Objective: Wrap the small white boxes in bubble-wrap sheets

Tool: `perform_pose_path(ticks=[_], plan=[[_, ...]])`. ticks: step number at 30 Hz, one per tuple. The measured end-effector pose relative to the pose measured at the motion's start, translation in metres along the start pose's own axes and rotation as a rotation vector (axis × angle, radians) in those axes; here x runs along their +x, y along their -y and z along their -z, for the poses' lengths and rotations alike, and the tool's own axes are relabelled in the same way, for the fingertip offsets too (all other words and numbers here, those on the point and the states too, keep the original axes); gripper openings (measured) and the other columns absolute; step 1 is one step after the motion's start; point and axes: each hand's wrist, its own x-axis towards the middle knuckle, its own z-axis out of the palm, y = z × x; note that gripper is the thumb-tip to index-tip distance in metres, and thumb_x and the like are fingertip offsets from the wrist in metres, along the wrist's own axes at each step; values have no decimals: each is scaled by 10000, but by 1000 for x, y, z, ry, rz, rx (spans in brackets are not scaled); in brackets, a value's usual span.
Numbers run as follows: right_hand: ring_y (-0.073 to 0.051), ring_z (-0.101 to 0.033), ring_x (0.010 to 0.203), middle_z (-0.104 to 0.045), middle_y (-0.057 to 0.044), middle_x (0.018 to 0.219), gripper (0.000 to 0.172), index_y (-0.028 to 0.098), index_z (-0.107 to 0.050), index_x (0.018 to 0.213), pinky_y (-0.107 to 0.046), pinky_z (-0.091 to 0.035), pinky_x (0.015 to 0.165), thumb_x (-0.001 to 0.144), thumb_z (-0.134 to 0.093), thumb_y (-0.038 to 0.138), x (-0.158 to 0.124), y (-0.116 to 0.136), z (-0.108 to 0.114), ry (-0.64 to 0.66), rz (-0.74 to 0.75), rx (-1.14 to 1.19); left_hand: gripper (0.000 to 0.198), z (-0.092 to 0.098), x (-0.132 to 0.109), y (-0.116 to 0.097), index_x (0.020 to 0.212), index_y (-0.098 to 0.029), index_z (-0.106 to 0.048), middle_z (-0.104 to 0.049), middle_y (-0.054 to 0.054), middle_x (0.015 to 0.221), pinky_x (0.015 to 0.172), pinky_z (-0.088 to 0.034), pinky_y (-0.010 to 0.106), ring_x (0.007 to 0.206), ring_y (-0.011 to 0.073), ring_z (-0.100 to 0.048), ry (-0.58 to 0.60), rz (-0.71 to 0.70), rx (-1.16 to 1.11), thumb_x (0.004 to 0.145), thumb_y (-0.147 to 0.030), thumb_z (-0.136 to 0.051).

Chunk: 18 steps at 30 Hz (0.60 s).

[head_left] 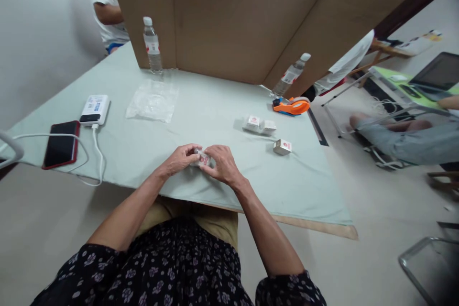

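Observation:
A small white box with red print [203,159], with clear plastic around it, is at the front middle of the table. My left hand [182,158] pinches its left side, and my right hand [221,165] grips it from the right. Two similar boxes in clear wrap, one [253,123] beside the other [268,127], lie to the right, farther back. Another small box with a red mark [282,147] sits nearer, apart from them. A flat clear plastic bag [153,100] lies at the back left.
An orange tape dispenser [291,105] and a tilted water bottle [291,75] stand back right. Another bottle [153,46] stands by the cardboard screen [222,19]. Left are a power bank [95,109], a cable and a phone [61,145]. Other people sit beyond the table [308,191].

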Motion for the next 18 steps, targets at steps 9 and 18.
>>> perform_pose_path(ticks=[9, 18], plan=[[-284, -561, 1152, -666, -115, 1209, 525, 218, -559, 1296, -447, -392, 992, 810, -717, 338, -14, 14, 2, -30, -93, -21, 467, -6, -3, -9, 1075, -118, -678, -705, 43, 902, 764, -480, 295, 801, 162, -629, -52, 78, -44, 662, -332, -719], [-293, -560, 1204, -665, -120, 1229, 449, 214, -609, 1227, -462, -413, 1012, 819, -711, 373, -36, 3, 20, -133, -133, -36, 447, -39, 14, -19, 1028, -126, -689, -701, 22, 858, 747, -481, 279, 759, 140, -628, -30, 69, -143, 629, -317, -752]])
